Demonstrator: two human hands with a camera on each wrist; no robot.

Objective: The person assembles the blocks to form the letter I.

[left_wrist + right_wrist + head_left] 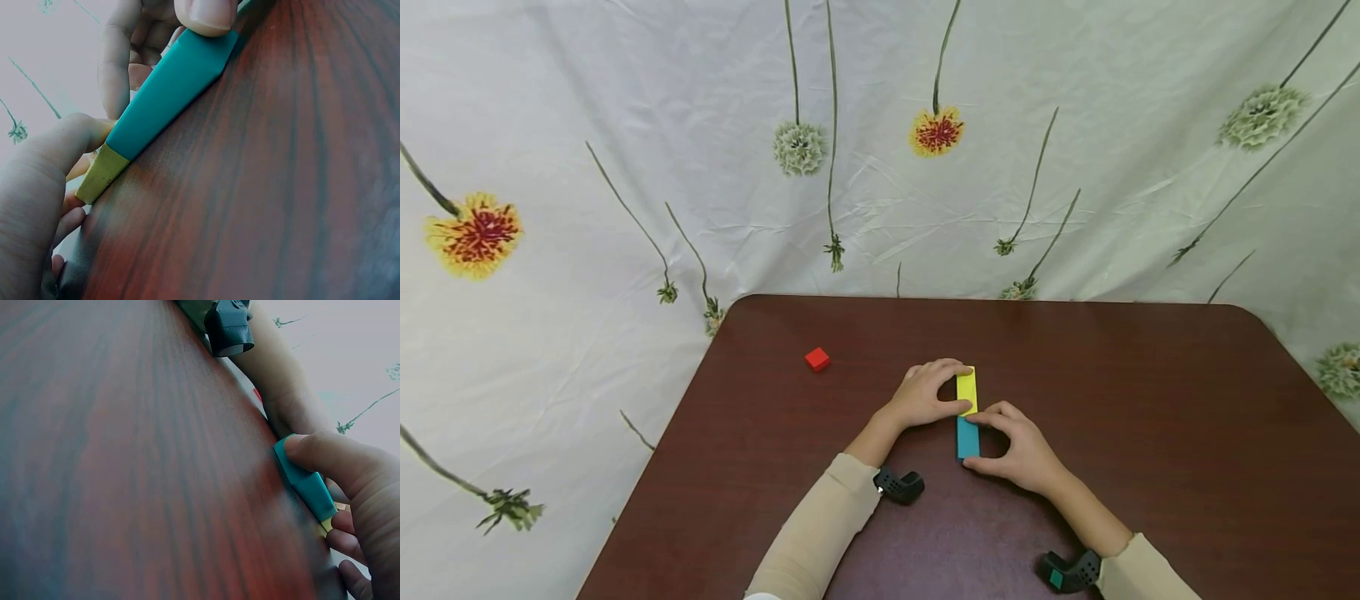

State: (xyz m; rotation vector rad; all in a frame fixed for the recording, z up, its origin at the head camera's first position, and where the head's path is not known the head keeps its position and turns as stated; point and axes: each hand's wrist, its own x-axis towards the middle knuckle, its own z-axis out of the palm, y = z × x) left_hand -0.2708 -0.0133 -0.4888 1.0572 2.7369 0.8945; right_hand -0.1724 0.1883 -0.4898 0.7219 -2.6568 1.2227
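A yellow block (967, 390) and a blue block (967, 439) lie end to end on the dark brown table, the yellow one farther from me. My left hand (927, 395) grips the yellow block between its thumb at the near end and its fingers at the far end. With thumb and fingers my right hand (1017, 447) holds the blue block by its two ends. In the left wrist view the blue block (172, 94) meets the yellow block (103, 174) at a seam. The right wrist view shows my thumb on the blue block's (312, 494) near end.
A small red block (817, 359) sits on the table (1112, 367), left of my hands. Behind the table hangs a pale cloth (880, 192) printed with flowers. Black wrist devices (901, 486) are strapped to both wrists.
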